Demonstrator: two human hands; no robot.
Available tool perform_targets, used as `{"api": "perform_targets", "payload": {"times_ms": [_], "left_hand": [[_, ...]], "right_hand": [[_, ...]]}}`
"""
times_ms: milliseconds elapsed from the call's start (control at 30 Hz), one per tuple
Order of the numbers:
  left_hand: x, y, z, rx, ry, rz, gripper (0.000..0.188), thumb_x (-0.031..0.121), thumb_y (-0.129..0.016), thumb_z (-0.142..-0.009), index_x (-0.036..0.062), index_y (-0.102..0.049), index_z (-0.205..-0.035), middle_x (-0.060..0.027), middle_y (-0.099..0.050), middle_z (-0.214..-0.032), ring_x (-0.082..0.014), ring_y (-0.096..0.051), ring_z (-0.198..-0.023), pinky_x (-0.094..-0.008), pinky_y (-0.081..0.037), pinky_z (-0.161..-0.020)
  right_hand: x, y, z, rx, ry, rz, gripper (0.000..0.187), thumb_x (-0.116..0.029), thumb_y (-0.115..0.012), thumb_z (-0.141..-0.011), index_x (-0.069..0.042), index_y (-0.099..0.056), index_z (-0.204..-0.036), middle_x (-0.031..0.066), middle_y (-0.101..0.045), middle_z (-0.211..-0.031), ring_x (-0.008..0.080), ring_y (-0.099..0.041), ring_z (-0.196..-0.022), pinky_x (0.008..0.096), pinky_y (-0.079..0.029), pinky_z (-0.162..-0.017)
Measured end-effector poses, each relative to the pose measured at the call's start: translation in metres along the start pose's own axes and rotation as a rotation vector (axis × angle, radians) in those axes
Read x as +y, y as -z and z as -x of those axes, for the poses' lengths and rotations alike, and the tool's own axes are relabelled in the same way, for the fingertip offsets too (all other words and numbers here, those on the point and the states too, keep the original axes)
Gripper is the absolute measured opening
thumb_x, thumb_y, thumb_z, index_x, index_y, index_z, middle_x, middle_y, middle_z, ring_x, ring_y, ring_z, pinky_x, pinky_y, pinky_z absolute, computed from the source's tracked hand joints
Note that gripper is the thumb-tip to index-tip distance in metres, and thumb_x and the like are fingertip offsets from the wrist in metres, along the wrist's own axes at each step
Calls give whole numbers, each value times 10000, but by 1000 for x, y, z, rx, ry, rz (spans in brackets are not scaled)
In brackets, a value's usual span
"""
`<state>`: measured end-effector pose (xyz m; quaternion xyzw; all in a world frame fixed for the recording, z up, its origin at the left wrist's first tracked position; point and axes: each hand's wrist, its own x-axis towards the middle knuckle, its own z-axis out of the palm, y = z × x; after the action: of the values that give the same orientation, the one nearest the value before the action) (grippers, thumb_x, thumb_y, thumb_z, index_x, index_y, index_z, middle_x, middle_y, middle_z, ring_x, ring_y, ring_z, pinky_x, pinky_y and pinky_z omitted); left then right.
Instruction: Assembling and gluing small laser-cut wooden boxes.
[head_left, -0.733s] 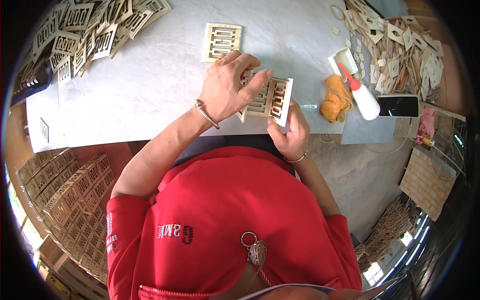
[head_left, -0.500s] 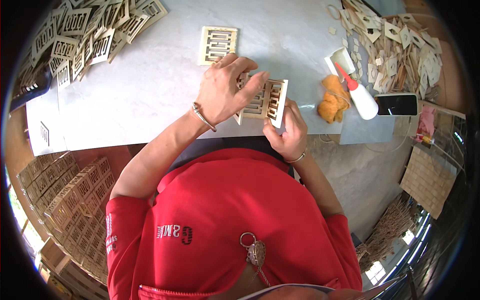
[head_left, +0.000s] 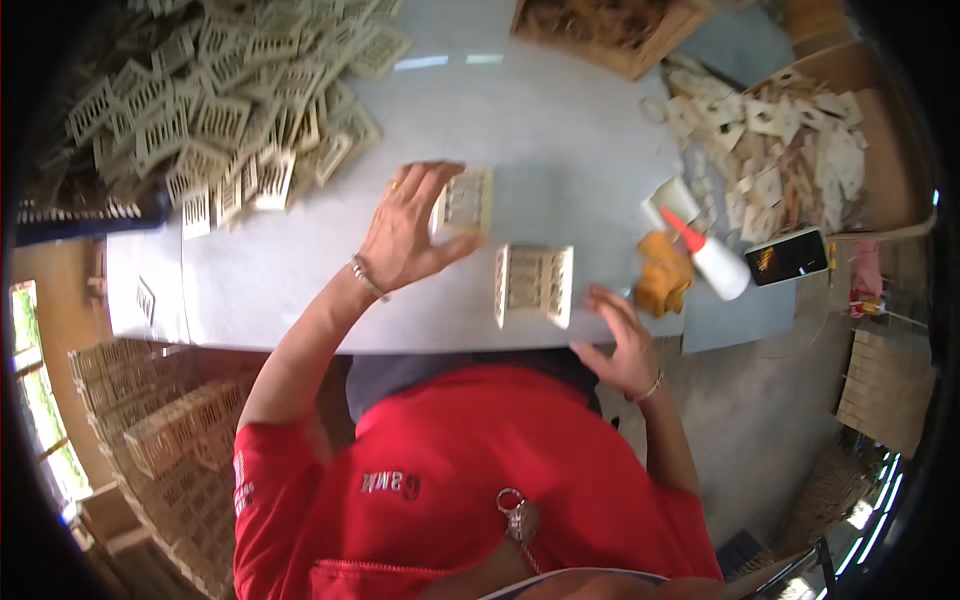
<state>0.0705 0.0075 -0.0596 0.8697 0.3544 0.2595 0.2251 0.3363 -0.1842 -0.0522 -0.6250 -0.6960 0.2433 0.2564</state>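
Note:
A small frame of pale wooden cutout panels [head_left: 535, 280] stands on the table in front of me, a back panel with a side panel at each end. Neither hand holds it. My left hand [head_left: 408, 222] is open, its fingers and thumb spread around the left side of a loose cutout panel [head_left: 466, 205] lying farther back. I cannot tell whether the fingertips touch that panel. To the right of the standing frame, my right hand [head_left: 625, 345] hovers open near the table's front edge, thumb apart from the fingers.
A big heap of cutout panels [head_left: 240, 100] covers the far left. At right lie an orange cloth [head_left: 663, 272], a white glue bottle [head_left: 722, 268] with red nozzle, a phone [head_left: 788, 257] and a pile of thin wood pieces [head_left: 790, 140]. A wooden box [head_left: 640, 45] stands behind.
Both hands have let go of the joined panels, which now stand on the table. My left hand has moved left to the loose panel; my right hand has drawn away rightward. The view has shifted.

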Motion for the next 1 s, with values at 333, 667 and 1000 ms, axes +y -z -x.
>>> {"api": "perform_targets", "payload": {"times_ms": [333, 667, 1000], "left_hand": [[-25, 9, -4, -154, -111, -227, 777, 438, -755, -643, 49, -464, -1250, -129, -537, -1199, -323, -431, -1201, -455, -318, -998], [86, -5, -8, 113, 232, 989, 720, 403, -666, -796, 19, -377, -1332, -138, -506, -1276, -242, -447, -1214, -407, -346, -988], [103, -13, -6, 53, 238, 1124, 728, 389, -649, -791, 54, -348, -1362, -129, -438, -1344, -246, -390, -1267, -424, -297, -1022]], "right_hand": [[2, 41, -20, 319, 79, -89, 331, -156, -720, -749, -33, -604, -1034, 137, -592, -1146, 278, -587, -1031, 358, -456, -897], [-64, -2, -94, 154, 162, -806, 694, -219, -718, -810, 22, -346, -1345, 135, -406, -1370, 228, -402, -1268, 380, -307, -1074], [-53, -1, -86, 190, 213, -860, 722, -219, -748, -779, 5, -360, -1345, 133, -403, -1377, 223, -434, -1240, 374, -379, -1020]]}}
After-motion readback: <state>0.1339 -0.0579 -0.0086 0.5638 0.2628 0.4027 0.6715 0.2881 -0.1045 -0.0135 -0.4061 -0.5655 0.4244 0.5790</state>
